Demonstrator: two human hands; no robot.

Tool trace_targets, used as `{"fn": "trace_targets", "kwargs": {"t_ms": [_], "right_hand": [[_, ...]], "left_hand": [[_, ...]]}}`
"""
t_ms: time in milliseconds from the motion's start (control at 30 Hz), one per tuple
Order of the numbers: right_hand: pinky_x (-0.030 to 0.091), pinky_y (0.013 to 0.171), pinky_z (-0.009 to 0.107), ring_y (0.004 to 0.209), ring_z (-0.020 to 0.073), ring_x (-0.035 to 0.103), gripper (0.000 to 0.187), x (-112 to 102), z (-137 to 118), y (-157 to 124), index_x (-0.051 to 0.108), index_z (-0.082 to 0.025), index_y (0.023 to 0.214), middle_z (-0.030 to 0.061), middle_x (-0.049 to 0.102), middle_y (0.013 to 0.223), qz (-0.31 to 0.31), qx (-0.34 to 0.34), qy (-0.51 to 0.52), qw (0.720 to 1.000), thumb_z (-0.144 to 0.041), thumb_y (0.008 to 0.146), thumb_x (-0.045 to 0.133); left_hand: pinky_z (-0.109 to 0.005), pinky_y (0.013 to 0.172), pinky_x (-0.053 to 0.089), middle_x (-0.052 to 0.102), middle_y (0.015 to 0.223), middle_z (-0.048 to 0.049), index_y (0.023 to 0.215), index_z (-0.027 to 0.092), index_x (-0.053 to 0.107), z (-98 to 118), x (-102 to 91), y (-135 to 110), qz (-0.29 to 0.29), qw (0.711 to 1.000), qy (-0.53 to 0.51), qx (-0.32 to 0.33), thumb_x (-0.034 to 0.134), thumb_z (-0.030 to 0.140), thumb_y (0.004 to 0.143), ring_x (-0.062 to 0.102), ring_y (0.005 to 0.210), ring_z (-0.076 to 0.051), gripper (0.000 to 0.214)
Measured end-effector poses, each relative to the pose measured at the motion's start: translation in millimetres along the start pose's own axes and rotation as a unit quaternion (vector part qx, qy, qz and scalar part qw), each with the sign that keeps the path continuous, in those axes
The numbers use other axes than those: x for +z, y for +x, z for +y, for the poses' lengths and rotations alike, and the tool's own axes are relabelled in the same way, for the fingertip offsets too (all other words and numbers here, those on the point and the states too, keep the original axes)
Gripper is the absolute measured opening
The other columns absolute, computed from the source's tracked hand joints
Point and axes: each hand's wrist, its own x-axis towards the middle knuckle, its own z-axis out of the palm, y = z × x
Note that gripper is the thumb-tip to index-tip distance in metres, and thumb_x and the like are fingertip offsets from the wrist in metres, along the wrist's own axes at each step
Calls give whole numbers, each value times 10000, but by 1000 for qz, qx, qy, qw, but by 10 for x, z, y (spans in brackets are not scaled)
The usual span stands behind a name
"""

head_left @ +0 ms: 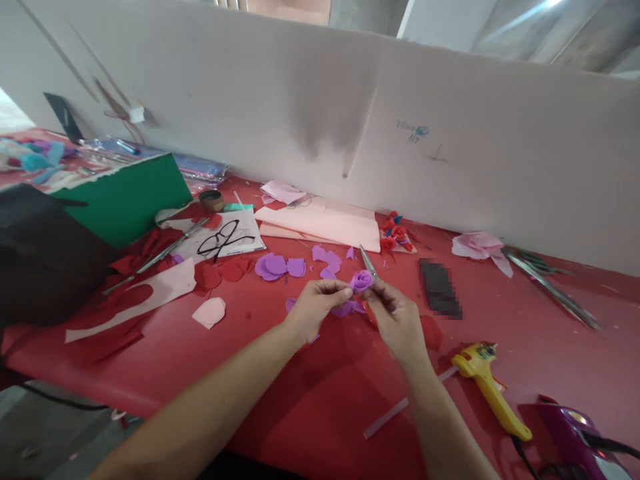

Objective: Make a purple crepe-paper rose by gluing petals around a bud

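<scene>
Both hands meet over the red table (310,400) around a small purple paper rose (361,280). My left hand (314,308) pinches the rose from the left with thumb and fingers closed. My right hand (395,319) grips it from the right, and a thin metal tool (369,262) like tweezers sticks up from its fingers. Loose purple petals (280,266) lie just beyond the hands, and more purple pieces (345,309) sit under them.
A yellow glue gun (490,387) lies at the right beside a purple object (575,433). Pink paper sheets (325,223), red scraps (140,293), green card (130,197), glasses (225,240) on white paper, a dark block (440,288) and long scissors (550,290) lie around. A white wall stands behind.
</scene>
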Motion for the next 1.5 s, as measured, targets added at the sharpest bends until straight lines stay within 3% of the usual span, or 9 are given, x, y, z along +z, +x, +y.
{"fn": "trace_targets", "kwargs": {"t_ms": [400, 667, 933, 1267, 1500], "right_hand": [[498, 809, 329, 845, 196, 637, 228, -17, -22, -28, 682, -197, 983, 49, 706, 911, -34, -2, -21, 999, -357, 848, 591], [491, 781, 317, 801, 179, 620, 189, -30, -5, -40, 682, -190, 921, 36, 699, 874, -21, 4, -21, 1000, -339, 831, 609], [493, 802, 331, 841, 194, 634, 224, -23, -73, -60, 686, -183, 984, 57, 707, 926, -30, -7, -46, 998, -335, 851, 588], [522, 754, 325, 793, 198, 665, 202, 60, -128, -94, 688, -166, 908, 69, 724, 867, 33, -9, -80, 996, -326, 844, 583], [529, 760, 326, 802, 197, 672, 209, 68, -117, -125, 686, -169, 930, 77, 730, 894, 38, -4, -83, 996, -330, 854, 578]], "left_hand": [[-280, 652, 420, 671, 651, -41, 667, 136, 730, 14, 9, -6, 15, 999, 35, 16, 831, 361, 557, 560, 610, -125, 269], [-269, 642, 400, 665, 644, -26, 689, 139, 742, 31, 1, 1, 37, 998, 41, 20, 822, 325, 550, 532, 610, -113, 246], [-274, 667, 413, 676, 663, -27, 687, 148, 747, -1, 6, 0, 54, 997, 33, 32, 816, 291, 550, 548, 635, -120, 210], [-256, 651, 398, 657, 665, -9, 717, 143, 731, 6, 22, -7, 72, 996, 18, 39, 817, 306, 576, 530, 625, -97, 232], [-255, 661, 406, 660, 661, -12, 702, 140, 725, 7, 21, -7, 78, 996, 11, 39, 819, 288, 565, 542, 634, -99, 223]]}}
